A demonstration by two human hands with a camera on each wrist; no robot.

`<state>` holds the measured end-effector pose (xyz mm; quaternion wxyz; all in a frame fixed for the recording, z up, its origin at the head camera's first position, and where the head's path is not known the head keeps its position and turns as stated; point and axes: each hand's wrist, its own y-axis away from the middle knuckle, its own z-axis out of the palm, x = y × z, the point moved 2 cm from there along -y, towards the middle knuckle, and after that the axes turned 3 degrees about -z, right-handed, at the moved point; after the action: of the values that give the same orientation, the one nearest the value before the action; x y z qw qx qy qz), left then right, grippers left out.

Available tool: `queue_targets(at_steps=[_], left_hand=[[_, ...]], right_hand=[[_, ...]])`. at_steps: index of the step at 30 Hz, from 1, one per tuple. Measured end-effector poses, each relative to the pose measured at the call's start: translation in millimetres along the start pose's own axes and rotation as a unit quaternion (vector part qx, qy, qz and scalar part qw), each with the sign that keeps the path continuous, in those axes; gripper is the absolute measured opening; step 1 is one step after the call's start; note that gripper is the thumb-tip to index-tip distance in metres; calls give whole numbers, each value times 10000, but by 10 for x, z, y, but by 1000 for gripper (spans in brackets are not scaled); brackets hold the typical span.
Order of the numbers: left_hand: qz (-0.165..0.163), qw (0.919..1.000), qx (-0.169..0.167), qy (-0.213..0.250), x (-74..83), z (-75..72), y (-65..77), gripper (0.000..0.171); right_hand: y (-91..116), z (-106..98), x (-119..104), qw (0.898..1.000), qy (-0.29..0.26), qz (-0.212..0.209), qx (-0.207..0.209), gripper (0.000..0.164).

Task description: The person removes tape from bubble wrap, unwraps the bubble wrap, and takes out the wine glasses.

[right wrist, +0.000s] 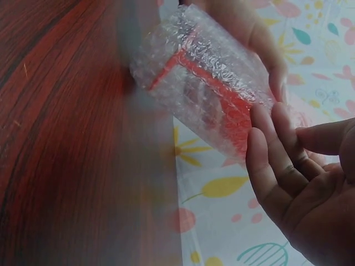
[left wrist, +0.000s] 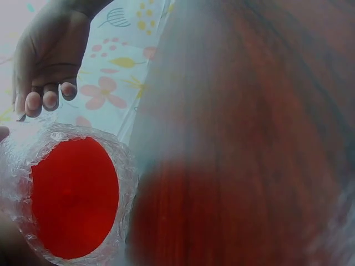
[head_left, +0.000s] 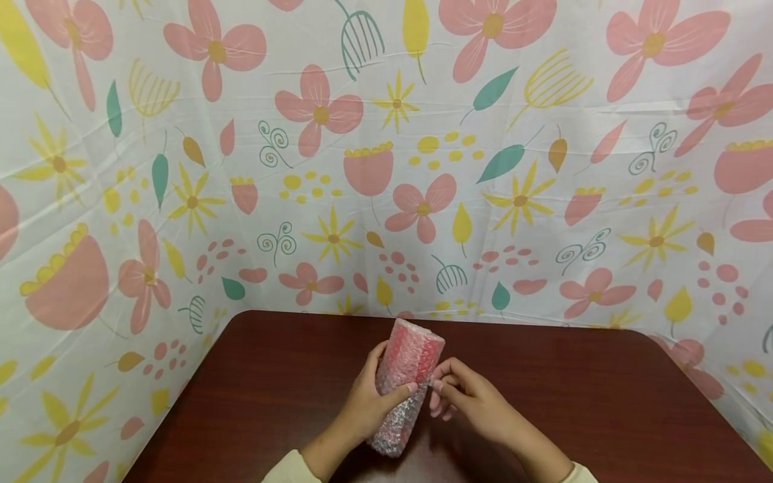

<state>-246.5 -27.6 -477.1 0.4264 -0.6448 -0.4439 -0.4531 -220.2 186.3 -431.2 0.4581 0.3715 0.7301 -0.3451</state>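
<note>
Held tilted over the table is a bubble-wrapped cylinder (head_left: 406, 392), red toward its upper part and clear or silvery lower down. My left hand (head_left: 366, 406) grips it from the left side, thumb across the front. In the left wrist view a flat, round red end (left wrist: 75, 197) shows inside the ring of bubble wrap (left wrist: 126, 183). At the wrap's right side, my right hand (head_left: 471, 399) pinches the edge of the bubble wrap between thumb and index finger, its other fingers loosely curled. The right wrist view shows red stripes (right wrist: 208, 77) through the plastic.
A dark reddish-brown wooden table (head_left: 290, 362) lies under both hands. Behind it and along the left hangs a white cloth (head_left: 338, 261) printed with pink, yellow and green flowers and leaves.
</note>
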Motion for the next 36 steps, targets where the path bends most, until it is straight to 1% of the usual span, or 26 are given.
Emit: queue_targets(at_steps=[5,8,15,22,25,32,36], left_hand=[[-5,10000,-14,15,12,-2,11,85],[-8,10000,-25,55,8,-5,14,83],[-54,9996,-111,255,-5,-2,13,81],[-41,9997,-101,222,-11,9,18,81],[-51,9997,-133,208,-11,15,20,82],[-111,9989,-380,243,1,34,37,84],[-111,9990,-417,150,16,39,50,85]], right_hand=[[-13,3,5,9998,-159,124,-65,29],[-21,-2,1,9998,-156,86,-121,30],[-9,-18,-14,9998,55,-169,-64,28],[-5,-14,-8,9988,-266,-334,-251,24],[-11,-7,5,9988,-325,-270,-239,22],[-24,26,14,10000,57,-1,59,29],[-18,41,7,9999,63,27,113,29]])
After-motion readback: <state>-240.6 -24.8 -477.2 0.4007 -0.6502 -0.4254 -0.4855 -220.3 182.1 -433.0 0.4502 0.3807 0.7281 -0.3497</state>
